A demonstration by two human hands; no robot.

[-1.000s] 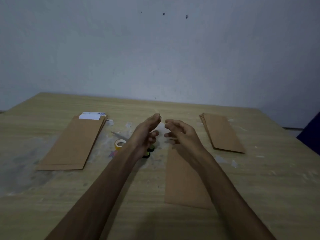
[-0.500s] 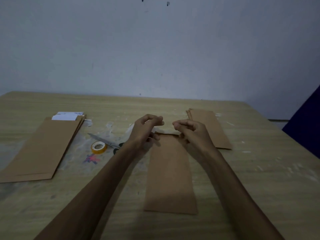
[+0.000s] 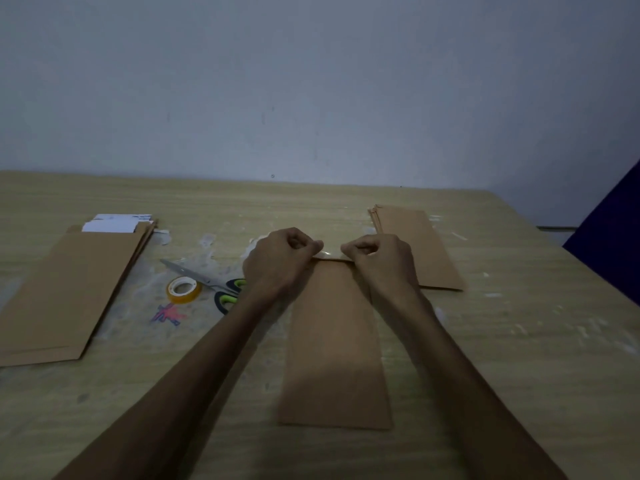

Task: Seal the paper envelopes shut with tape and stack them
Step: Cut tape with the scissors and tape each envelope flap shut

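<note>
A brown paper envelope (image 3: pixel 334 348) lies lengthwise on the wooden table (image 3: pixel 519 358) in front of me. At its far end my left hand (image 3: pixel 280 261) and my right hand (image 3: pixel 381 259) each pinch one end of a short clear tape strip (image 3: pixel 330 253), stretched between them just above the envelope's top edge. A roll of tape (image 3: pixel 183 289) lies to the left. One stack of brown envelopes (image 3: pixel 72 289) with white sheets showing at the top sits far left. Another stack of envelopes (image 3: pixel 420 247) lies at the right, behind my right hand.
Scissors (image 3: pixel 207 282) with green and black handles lie beside the tape roll, partly under my left wrist. A small pink and blue mark (image 3: pixel 168 314) is on the table near the roll. A dark blue object (image 3: pixel 613 244) stands at the right edge. A wall lies beyond the table.
My hands went from open and raised to curled, pinching the tape strip, and have lowered it to the envelope's top edge. The view has shifted so the envelope lies centred.
</note>
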